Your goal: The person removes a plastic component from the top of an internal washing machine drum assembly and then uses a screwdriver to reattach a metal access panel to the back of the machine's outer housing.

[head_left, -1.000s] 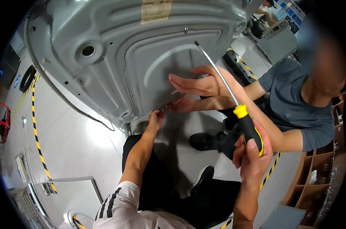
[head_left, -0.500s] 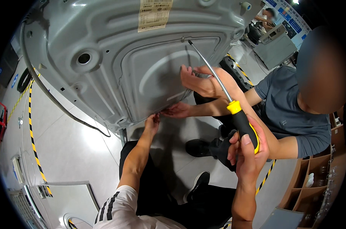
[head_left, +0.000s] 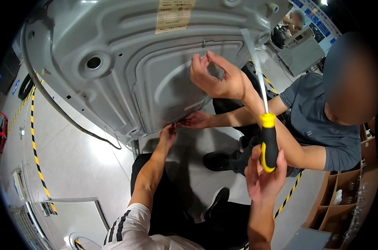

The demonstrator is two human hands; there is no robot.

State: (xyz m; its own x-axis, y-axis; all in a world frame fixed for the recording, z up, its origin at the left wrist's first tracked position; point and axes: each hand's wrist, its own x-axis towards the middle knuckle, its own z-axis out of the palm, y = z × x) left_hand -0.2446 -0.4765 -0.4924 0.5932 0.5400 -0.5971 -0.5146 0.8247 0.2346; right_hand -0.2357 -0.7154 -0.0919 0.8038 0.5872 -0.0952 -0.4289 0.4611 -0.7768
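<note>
My right hand holds a screwdriver by the lower end of its black and yellow handle. Its shaft points up, blurred near the tip. At the lower edge of an inner cover plate on a grey metal appliance panel, my left hand has its fingers closed in a pinch; what they hold, if anything, is too small to make out. A co-worker's hand is beside my left fingertips. The co-worker's other hand is raised before the cover. A screw sticks out at the cover's upper edge.
A grey hose hangs along the panel's left side. The co-worker sits close on the right. Beside that person stands a compartmented wooden box of small parts. A flat white panel lies at lower left, near striped floor tape.
The screwdriver has swung more upright, its tip moving right, away from the upper screw. My right hand has loosened and turned. The co-worker's raised hand has lifted; my left hand stays.
</note>
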